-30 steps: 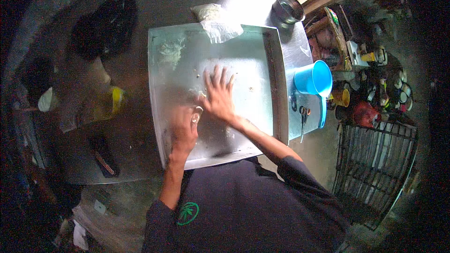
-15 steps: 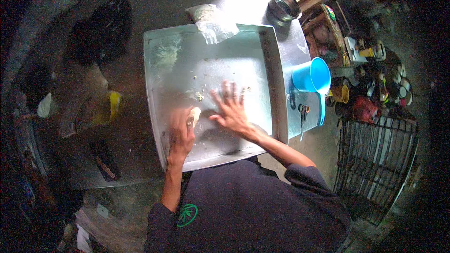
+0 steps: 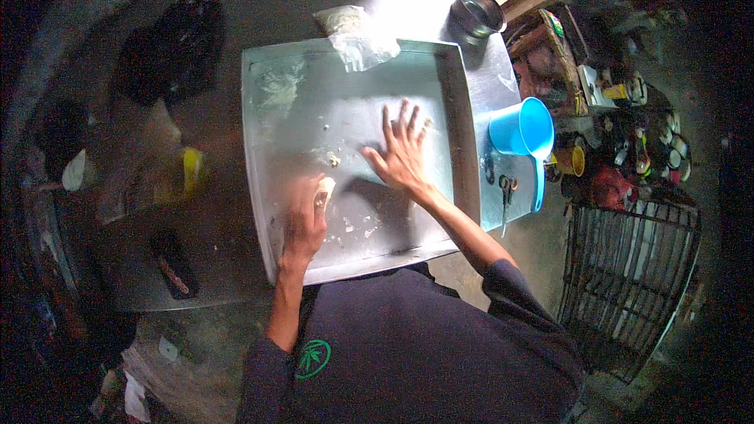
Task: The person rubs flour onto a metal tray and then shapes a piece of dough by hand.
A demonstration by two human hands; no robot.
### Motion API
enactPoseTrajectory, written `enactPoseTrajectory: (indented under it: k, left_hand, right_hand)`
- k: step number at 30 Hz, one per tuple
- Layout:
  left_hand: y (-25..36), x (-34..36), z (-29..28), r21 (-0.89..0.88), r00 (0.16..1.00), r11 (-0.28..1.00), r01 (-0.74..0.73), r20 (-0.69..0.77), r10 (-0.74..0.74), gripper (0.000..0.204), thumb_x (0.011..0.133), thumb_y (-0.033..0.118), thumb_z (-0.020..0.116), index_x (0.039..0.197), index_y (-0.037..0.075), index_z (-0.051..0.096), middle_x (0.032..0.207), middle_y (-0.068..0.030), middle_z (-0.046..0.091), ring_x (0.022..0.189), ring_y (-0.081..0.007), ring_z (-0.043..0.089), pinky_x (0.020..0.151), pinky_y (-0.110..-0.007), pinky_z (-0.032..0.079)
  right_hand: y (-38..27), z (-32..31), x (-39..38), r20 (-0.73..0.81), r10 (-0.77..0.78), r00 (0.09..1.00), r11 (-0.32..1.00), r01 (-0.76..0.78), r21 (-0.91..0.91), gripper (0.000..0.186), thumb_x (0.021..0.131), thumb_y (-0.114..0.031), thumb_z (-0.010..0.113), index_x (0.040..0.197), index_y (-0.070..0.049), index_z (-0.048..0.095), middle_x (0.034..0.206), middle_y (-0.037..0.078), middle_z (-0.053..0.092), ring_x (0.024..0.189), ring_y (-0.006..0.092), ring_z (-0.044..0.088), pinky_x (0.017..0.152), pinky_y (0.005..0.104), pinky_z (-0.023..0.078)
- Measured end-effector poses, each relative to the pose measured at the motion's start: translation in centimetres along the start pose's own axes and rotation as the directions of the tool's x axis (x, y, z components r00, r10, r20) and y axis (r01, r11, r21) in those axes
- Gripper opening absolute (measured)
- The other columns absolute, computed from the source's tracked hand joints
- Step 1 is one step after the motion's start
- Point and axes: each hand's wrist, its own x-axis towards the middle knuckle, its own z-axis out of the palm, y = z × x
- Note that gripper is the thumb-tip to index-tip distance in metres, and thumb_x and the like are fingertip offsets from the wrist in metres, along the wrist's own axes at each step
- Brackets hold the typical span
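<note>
A large, shallow metal tray (image 3: pixel 357 102) lies in front of me. Inside it at the left, the fingers of my left hand (image 3: pixel 303 218) are curled round a pale, dough-like lump (image 3: pixel 325 189); a blur hides part of the grip. To its right, my right hand (image 3: pixel 404 155) is palm down with fingers spread, holding nothing. Its fingertips are close to a small pale bit (image 3: pixel 428 122) by the tray's right side. Pale crumbs (image 3: pixel 334 161) lie between my hands, and more scraps are scattered nearer me. A whitish powdery smear (image 3: pixel 284 85) marks the far left corner.
A clear plastic bag with pale contents (image 3: pixel 345 22) hangs over the tray's far rim. Right of the tray are a dark metal pot (image 3: pixel 479 12), a blue dipper (image 3: pixel 520 127) and scissors (image 3: pixel 506 192). A black wire rack (image 3: pixel 628 283) stands lower right; a dark bag (image 3: pixel 177 47) lies left.
My right hand has slid away from me and to the right across the tray, uncovering scraps near the front. My left hand has stayed nearly in place with the pale lump.
</note>
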Motion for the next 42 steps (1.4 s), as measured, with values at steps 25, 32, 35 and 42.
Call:
enactPoseTrajectory:
  k: [25,32,35,42]
  left_hand:
    - [-0.1,0.1,0.1,0.006,0.999,1.0,-0.001,0.038,0.001,0.033,0.103,0.021,0.043,0.126,0.003,0.059,0.124,-0.0169,0.057,0.116,-0.0354,0.052,0.103,-0.045,0.04]
    - [0.0,0.2,-0.3,-0.019,1.0,1.0,-0.011,0.001,0.011,0.029,0.1,0.013,0.047,0.125,0.004,0.06,0.124,-0.0159,0.057,0.116,-0.0345,0.052,0.104,-0.043,0.039]
    - [0.0,0.0,0.1,-0.035,0.999,0.999,-0.033,-0.015,0.033,0.029,0.101,0.014,0.045,0.124,0.004,0.06,0.123,-0.0162,0.057,0.115,-0.0346,0.052,0.103,-0.044,0.038]
    - [0.0,-0.1,0.0,0.043,0.995,0.998,-0.056,-0.08,0.059,0.029,0.103,0.017,0.042,0.12,0.003,0.062,0.122,-0.0165,0.058,0.114,-0.0349,0.052,0.102,-0.045,0.039]
  right_hand:
    - [-2.7,1.0,3.4,-0.142,-0.052,0.989,0.998,0.055,0.021,0.097,0.092,-0.072,0.041,0.161,-0.013,0.008,0.163,0.027,-0.009,0.15,0.0459,-0.015,0.115,0.0678,-0.011]
    - [1.1,1.4,-4.4,0.076,-0.284,0.956,0.956,0.288,-0.053,0.098,0.09,-0.079,0.032,0.16,-0.013,0.017,0.164,0.025,-0.009,0.15,0.047,-0.013,0.113,0.07,-0.009]
    - [0.1,0.1,1.1,-0.015,-0.099,0.995,0.995,0.098,-0.02,0.101,0.089,-0.078,0.038,0.161,-0.014,0.009,0.163,0.025,-0.014,0.149,0.045,-0.018,0.114,0.0674,-0.011]
    - [-2.2,1.4,-6.2,0.113,-0.384,0.917,0.922,0.387,-0.014,0.099,0.086,-0.079,0.041,0.16,-0.017,0.019,0.164,0.027,0.0,0.151,0.0474,-0.005,0.115,0.0693,-0.005]
